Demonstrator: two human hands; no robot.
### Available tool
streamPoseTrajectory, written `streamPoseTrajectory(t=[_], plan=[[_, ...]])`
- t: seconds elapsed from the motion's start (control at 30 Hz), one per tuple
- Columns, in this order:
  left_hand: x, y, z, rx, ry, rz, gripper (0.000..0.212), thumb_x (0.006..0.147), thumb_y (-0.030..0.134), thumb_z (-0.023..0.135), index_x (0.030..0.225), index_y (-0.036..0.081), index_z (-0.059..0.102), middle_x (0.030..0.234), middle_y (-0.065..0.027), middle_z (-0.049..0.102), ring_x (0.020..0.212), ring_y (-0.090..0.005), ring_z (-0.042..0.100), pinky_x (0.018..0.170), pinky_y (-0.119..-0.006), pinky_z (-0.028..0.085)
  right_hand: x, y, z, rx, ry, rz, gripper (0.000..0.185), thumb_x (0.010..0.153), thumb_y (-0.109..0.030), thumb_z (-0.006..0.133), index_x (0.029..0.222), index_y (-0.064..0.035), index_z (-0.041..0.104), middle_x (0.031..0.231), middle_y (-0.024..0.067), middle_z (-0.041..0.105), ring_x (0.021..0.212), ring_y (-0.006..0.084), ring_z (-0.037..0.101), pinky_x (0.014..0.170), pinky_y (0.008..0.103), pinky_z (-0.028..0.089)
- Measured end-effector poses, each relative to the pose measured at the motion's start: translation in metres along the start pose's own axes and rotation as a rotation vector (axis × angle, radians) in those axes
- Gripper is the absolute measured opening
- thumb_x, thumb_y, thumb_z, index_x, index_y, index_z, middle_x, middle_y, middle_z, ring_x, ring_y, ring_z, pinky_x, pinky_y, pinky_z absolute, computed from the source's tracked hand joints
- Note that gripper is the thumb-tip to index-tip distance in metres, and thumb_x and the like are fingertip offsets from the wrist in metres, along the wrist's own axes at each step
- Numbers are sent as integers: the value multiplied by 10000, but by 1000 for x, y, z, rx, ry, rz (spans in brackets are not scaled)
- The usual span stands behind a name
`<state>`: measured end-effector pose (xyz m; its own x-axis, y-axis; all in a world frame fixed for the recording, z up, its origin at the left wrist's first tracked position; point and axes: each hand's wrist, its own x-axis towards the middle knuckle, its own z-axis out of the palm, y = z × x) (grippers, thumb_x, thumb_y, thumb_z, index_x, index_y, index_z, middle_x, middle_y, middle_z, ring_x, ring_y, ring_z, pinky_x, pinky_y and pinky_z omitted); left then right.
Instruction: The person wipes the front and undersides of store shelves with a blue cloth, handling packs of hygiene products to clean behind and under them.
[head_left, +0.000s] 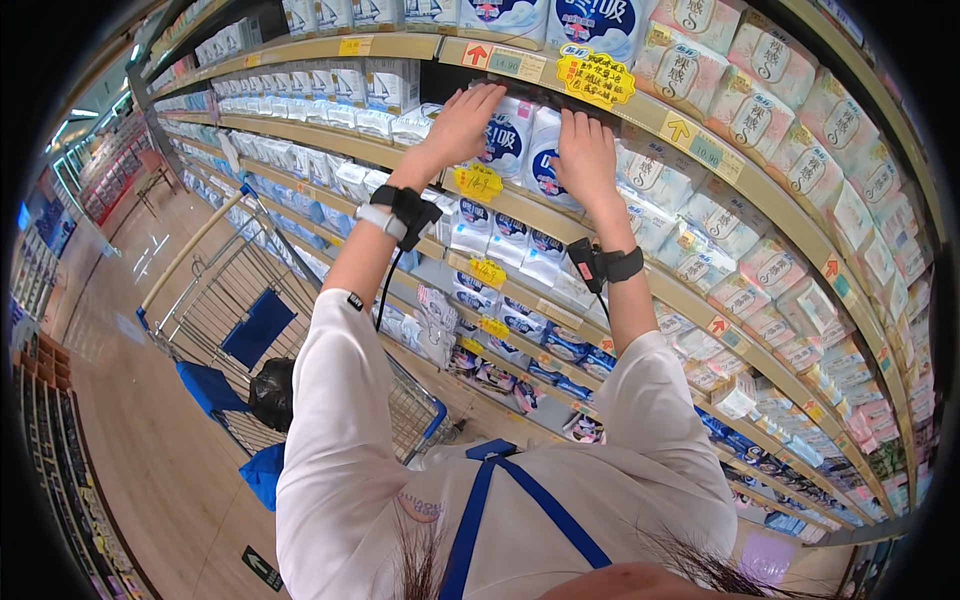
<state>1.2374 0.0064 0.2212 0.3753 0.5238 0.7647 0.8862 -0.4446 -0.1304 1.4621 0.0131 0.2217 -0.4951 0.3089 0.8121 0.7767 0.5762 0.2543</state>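
Note:
Both my arms reach up to a supermarket shelf of packaged sanitary products. My left hand (463, 129) lies over the upper left part of a white and dark-blue soft pack (510, 142), its fingertips by the dark gap under the shelf above. My right hand (586, 156) rests on the front of a neighbouring white and blue pack (541, 161), fingers extended upward. Whether either hand grips its pack cannot be told. A yellow price tag (478, 181) hangs on the shelf edge just below my left hand. White packs with pink print (652, 171) stand right of my right hand.
A metal shopping cart (217, 281) with blue parts stands at my left, a black plastic bag (274, 394) in it. Shelf edges (679, 139) with price tags run above and below my hands. More stocked shelves (56, 465) line the lower left, across the tiled aisle floor (150, 420).

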Motion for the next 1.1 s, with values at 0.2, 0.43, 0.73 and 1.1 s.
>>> streamPoseTrajectory(t=[0.2,0.43,0.73,1.1], plan=[[20,-14,16,21,-169,-59,799,558,202,817,1254,104,437,1174,-125,477,1177,-326,429,1059,-526,252,9,-6,-13,7,-91,2,442,572,-65,729,972,-11,548,933,127,518,903,291,518,773,393,406],[-21,11,-8,3,92,52,538,626,151,760,1118,139,543,1171,-118,481,1247,-340,379,1068,-574,189,-5,-34,-30,-32,-129,55,429,605,-28,660,1019,-47,552,899,131,543,892,295,549,812,397,422],[-195,56,-161,440,168,-383,541,621,120,749,1110,107,519,1156,-58,573,1125,-254,518,1075,-476,231,-57,-148,-72,380,222,-162,433,766,-172,597,1200,-170,593,1113,73,550,988,233,538,848,396,429],[-446,66,-144,212,-769,-1068,641,613,282,797,1166,91,535,1029,-119,583,994,-324,550,807,-466,438,-182,-343,65,1233,-701,-308,562,755,-222,700,1238,-39,478,1035,166,585,978,341,582,785,404,501]])
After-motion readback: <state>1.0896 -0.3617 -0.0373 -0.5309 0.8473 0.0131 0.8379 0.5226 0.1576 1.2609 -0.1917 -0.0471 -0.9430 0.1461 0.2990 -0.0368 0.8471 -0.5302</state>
